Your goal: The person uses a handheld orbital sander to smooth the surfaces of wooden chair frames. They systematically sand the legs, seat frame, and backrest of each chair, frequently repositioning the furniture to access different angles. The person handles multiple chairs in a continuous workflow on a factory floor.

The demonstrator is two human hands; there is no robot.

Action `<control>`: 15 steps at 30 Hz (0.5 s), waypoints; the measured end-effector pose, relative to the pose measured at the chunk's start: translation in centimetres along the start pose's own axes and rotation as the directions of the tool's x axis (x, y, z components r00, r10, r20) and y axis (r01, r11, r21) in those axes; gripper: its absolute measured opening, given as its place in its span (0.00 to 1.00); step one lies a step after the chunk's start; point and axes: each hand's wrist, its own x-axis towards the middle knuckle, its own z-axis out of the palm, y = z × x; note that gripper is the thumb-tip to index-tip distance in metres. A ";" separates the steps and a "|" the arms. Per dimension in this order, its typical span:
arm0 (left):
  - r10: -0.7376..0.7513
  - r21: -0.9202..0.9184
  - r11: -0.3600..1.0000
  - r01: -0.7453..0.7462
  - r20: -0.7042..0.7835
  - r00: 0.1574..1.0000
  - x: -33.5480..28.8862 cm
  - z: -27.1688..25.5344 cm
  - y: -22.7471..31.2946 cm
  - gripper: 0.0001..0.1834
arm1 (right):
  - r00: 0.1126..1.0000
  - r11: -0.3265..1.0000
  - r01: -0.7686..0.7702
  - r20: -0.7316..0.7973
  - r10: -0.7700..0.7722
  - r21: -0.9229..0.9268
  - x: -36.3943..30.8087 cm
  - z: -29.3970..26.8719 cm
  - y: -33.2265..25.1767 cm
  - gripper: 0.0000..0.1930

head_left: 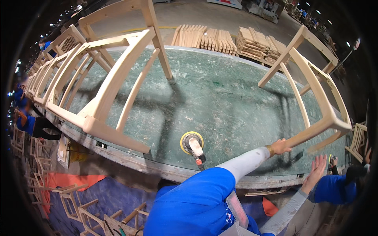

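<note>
1. The left hand (280,147) is closed around the end of one leg of a bare wooden chair frame (315,94), which rests tilted on the green worktable (212,94) at its right side.
2. The right hand (317,168) is spread wide, fingers apart, holding nothing. It hovers just below that same leg, near the table's front edge.
3. An orbital sander (192,144) with a yellow pad lies on the table, near the front edge, to the left of the left hand and apart from it.
4. A row of other chair frames (98,86) lies on the left part of the table; the nearest one reaches almost to the sander.
5. Stacks of wooden parts (228,39) lie behind the far edge of the table.
6. More small frames (78,204) stand on the floor at lower left.
7. Another person in blue (338,188) is at the right, beside the open hand.
</note>
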 end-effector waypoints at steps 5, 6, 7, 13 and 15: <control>0.108 -0.118 0.986 -0.121 -0.104 0.989 -2.2 -0.6 2.4 0.23 | 0.914 0.963 0.225 0.312 -0.261 0.146 -8.9 5.8 -8.3 0.29; 0.170 -0.121 0.976 -0.183 -0.108 0.980 -4.4 -1.6 1.6 0.22 | 0.846 0.938 0.242 0.419 -0.330 0.249 -10.4 6.8 -9.3 0.31; 0.241 -0.152 0.956 -0.251 -0.083 0.967 -7.1 -2.7 1.7 0.20 | 0.779 0.910 0.255 0.489 -0.393 0.326 -12.1 7.9 -11.4 0.32; -0.308 -0.308 0.914 0.263 -0.104 0.946 -34.2 -18.2 -0.5 0.11 | 0.438 0.489 -0.266 0.556 -0.707 0.831 -16.7 13.8 -19.7 0.37; -0.534 -0.223 0.844 0.488 -0.433 0.726 -42.9 -22.3 0.5 0.10 | 0.375 0.382 -0.384 0.521 -0.767 0.840 -17.7 16.0 -20.8 0.36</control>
